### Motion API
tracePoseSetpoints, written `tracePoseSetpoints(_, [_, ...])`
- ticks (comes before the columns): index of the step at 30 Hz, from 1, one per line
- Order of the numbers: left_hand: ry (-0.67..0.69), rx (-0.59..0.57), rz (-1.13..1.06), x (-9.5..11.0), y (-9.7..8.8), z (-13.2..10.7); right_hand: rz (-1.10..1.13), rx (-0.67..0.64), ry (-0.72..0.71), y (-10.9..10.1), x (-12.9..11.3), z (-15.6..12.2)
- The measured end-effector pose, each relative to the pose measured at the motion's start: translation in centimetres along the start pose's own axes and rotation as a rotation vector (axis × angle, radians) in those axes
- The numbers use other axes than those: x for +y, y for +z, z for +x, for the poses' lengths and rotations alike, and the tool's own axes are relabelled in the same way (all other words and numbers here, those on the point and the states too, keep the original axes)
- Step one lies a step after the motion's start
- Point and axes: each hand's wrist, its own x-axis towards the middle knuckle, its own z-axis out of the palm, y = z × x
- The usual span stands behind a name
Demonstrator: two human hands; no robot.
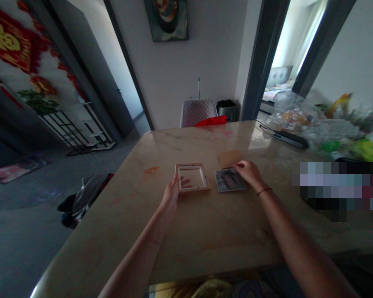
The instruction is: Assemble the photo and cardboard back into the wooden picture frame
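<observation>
Wooden frame (pixel 195 191) in grip of left hand (pixel 172 190); right hand (pixel 248 170), fingertips together, at grey picture (pixel 230 181).

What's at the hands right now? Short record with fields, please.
left hand: grips left side of frame; fingers visible through the opening
right hand: fingertips at far right corner of dark picture, beside brown board; grip unclear
dark picture: right of frame
brown board: just beyond dark picture
surface: glossy table
right wrist: red band
</observation>
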Motion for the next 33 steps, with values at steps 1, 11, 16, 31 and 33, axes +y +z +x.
tracePoseSetpoints(1, [0.002,0.001,0.000,0.0,0.0,-0.1,0.005,-0.004,0.000,0.0,0.0,0.0])
tracePoseSetpoints(11, [0.277,0.191,0.315,0.1,-0.5,0.8,0.101,-0.028,0.043,0.6,0.5,0.1])
tracePoseSetpoints(16, [0.385,0.329,0.623,0.4,-1.1,1.0,0.308,-0.050,0.112,1.0,0.8,0.7])
tracePoseSetpoints(31, [0.359,0.176,1.142,0.8,-1.6,1.3,0.992,-0.206,0.441,-0.6,-0.7,0.5])
tracePoseSetpoints(33, [0.346,0.176,1.182,0.9,-1.5,1.2,1.009,-0.204,0.449,-0.7,-0.8,0.5])
